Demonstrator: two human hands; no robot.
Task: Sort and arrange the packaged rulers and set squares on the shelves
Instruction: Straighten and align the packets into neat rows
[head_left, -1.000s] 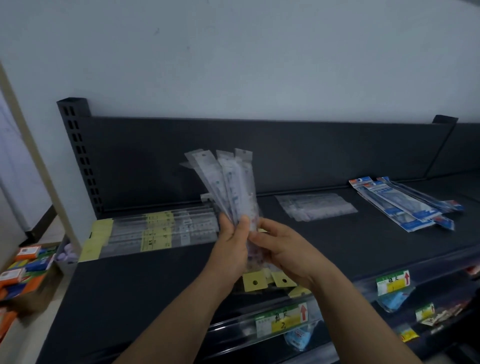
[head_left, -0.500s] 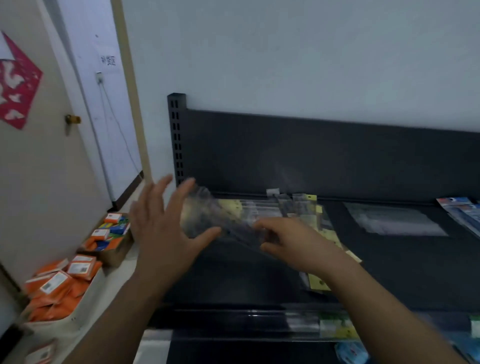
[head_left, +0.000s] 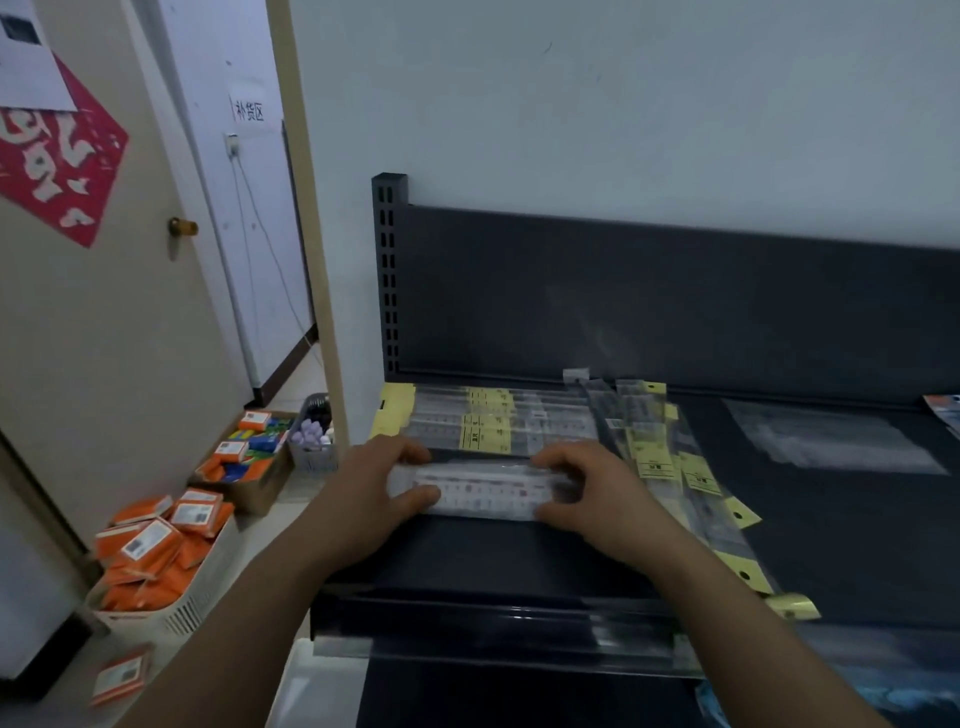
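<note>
Packaged rulers (head_left: 483, 491): clear bundle, flat on the shelf (head_left: 493, 566), lengthwise between both hands.
Head view, left hand (head_left: 371, 493): grips the bundle's left end, thumb in front.
Right hand (head_left: 597, 491): grips the right end likewise.
Change: bundle was in the air half a second ago, now down.
Meaning: probably being squared into a row just in front of the yellow-tagged rulers (head_left: 485, 428); fanned pile (head_left: 670, 467) right of the right hand looks unsorted.

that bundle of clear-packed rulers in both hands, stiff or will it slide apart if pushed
Probably stiff: the ruler bundle spans straight between left hand and right hand without sagging. Its glossy sleeves look slippery, so packs may fan apart like the skewed pile.
</note>
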